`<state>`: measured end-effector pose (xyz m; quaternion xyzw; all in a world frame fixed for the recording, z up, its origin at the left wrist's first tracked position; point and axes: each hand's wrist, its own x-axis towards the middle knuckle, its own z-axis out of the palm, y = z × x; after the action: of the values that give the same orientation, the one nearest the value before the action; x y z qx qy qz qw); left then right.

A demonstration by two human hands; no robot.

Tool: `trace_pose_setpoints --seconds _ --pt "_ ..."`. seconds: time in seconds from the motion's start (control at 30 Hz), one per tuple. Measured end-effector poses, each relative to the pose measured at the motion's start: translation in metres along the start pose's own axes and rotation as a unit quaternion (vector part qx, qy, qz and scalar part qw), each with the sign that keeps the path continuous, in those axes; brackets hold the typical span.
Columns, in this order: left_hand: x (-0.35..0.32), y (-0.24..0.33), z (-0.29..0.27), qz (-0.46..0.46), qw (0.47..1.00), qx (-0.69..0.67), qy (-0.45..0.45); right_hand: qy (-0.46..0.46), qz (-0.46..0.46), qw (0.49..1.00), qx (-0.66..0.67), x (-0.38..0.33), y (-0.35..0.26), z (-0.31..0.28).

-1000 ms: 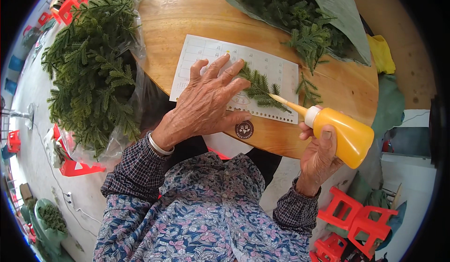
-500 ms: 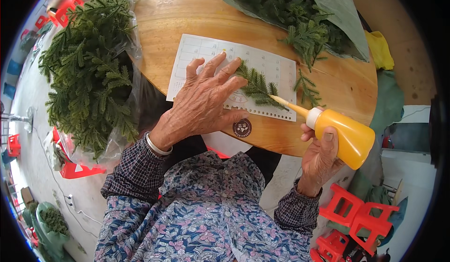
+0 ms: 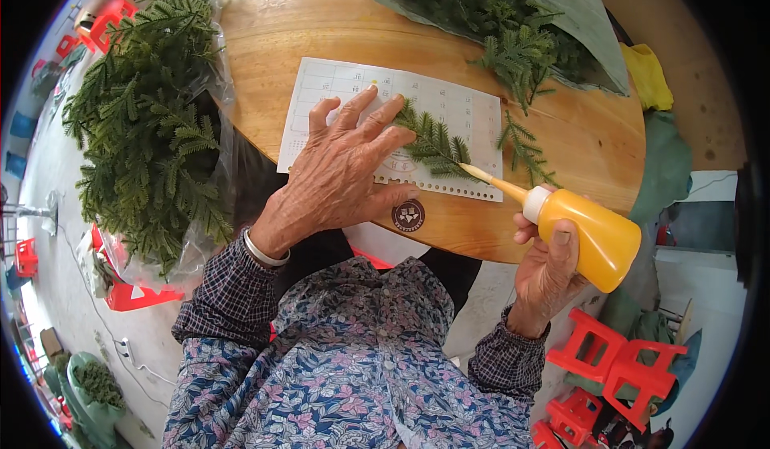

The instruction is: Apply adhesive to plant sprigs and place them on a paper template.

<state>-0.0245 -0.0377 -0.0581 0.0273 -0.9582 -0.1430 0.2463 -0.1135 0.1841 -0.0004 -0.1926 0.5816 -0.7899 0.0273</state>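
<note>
My left hand [image 3: 341, 160] lies over a white printed calendar sheet [image 3: 473, 120] on the wooden table, its fingers spread. A small green fir sprig [image 3: 437, 142] rests on the sheet, with its tip beside my left fingertips. My right hand [image 3: 549, 264] grips a squeeze bottle [image 3: 592, 239] filled with yellow-orange liquid, tilted so its long nozzle points left. The nozzle's tip meets the stem end of the sprig, or sits just above it. Another small sprig [image 3: 524, 149] lies by the sheet's right edge.
A big heap of fir branches [image 3: 152, 136] in clear plastic stands at the left. Beyond the sheet, a green sack [image 3: 573, 8] spills more fir sprigs onto the wooden table [image 3: 281, 24]. Red stools [image 3: 585, 345] stand on the floor at the lower right; a yellow cloth [image 3: 648, 78] hangs at the right.
The view has shifted slightly, so the sheet and sprig appear a little farther left. Both hands keep nearly the same pose, and the nozzle stays at the sprig's stem end.
</note>
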Motion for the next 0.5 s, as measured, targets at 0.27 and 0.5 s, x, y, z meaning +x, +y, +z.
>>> trace_pose_setpoints --seconds 0.27,0.5 --pt "-0.0009 -0.001 0.0019 0.003 1.0 -0.01 0.006 0.011 0.004 1.0 0.013 -0.0017 -0.0003 -0.0048" --pt "-0.0024 -0.0015 0.002 0.001 1.0 -0.008 0.004 0.013 0.009 1.0 0.018 -0.0027 0.0015 -0.0097"
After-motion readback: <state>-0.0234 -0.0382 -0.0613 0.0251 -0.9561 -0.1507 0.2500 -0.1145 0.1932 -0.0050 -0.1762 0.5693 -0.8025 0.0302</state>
